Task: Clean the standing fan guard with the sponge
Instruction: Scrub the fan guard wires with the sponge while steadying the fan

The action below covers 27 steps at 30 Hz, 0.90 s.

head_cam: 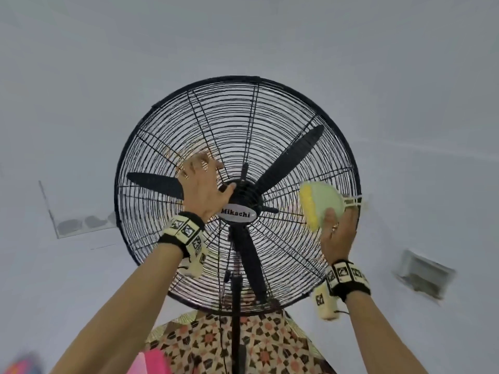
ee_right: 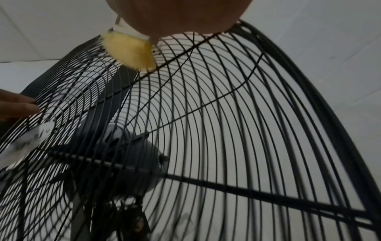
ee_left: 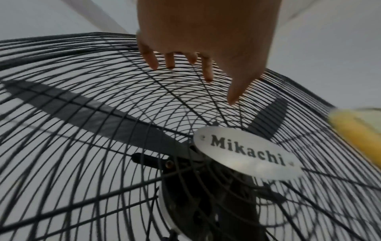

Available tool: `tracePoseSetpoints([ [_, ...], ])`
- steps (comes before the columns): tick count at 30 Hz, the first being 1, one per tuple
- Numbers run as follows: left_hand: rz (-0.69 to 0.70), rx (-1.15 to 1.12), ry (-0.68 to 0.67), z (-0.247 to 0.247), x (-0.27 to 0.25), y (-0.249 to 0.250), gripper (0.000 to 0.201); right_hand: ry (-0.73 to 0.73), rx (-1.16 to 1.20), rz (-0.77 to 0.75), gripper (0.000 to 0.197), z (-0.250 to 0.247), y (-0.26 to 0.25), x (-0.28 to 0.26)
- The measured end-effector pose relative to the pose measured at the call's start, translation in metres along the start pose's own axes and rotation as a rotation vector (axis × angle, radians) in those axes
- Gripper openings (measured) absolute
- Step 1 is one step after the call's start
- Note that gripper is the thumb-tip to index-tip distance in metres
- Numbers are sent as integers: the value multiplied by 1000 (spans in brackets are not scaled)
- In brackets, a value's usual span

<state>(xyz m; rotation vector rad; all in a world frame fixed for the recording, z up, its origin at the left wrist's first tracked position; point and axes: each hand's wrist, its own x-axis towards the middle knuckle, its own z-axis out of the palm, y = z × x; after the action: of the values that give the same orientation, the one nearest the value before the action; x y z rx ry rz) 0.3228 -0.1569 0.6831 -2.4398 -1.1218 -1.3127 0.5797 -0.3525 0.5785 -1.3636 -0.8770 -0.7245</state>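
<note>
Presently: right hand (head_cam: 337, 233) grips sponge (head_cam: 318, 205), yellow face against fan guard (head_cam: 270, 125), right of hub. Left hand (head_cam: 202, 184), fingers spread and holding nothing, braces the grille above centre. Advice: follow the wire rings, light pressure, keep the brace.

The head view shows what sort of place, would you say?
Probably a room in a home: plain white walls, a black standing fan on a pole, and patterned fabric beneath it. The right hand holds a sponge.
</note>
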Motion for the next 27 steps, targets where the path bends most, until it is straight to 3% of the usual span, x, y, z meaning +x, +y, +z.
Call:
tracePoseSetpoints([
  [4, -51, 37, -46, -1, 4, 19, 61, 12, -25, 129, 43, 11, 10, 28],
  [9, -75, 139, -10, 3, -10, 44, 61, 16, 29, 527, 58, 31, 7, 33],
  [15, -13, 230, 83, 6, -16, 54, 54, -57, 72, 545, 28, 24, -11, 29],
  [16, 6, 244, 77, 5, -14, 52, 55, -88, 81, 539, 32, 20, -16, 31],
  [19, 95, 233, 60, 2, -3, 44, 58, -208, 176, 485, 87, 8, -35, 39],
  [21, 184, 229, 22, 0, 5, 41, 60, -278, 248, 391, 98, 4, -52, 45],
  [22, 249, 229, 8, -2, 9, 42, 65, -294, 260, 325, 91, 4, -61, 46],
  [24, 364, 249, -4, -6, 19, 47, 80, -321, 247, 209, 55, 8, -76, 46],
  [26, 364, 309, -29, -9, 29, 52, 89, -384, 294, 219, 22, 17, -92, 42],
  [27, 334, 338, -47, -10, 34, 54, 92, -401, 334, 203, 16, 22, -98, 39],
])
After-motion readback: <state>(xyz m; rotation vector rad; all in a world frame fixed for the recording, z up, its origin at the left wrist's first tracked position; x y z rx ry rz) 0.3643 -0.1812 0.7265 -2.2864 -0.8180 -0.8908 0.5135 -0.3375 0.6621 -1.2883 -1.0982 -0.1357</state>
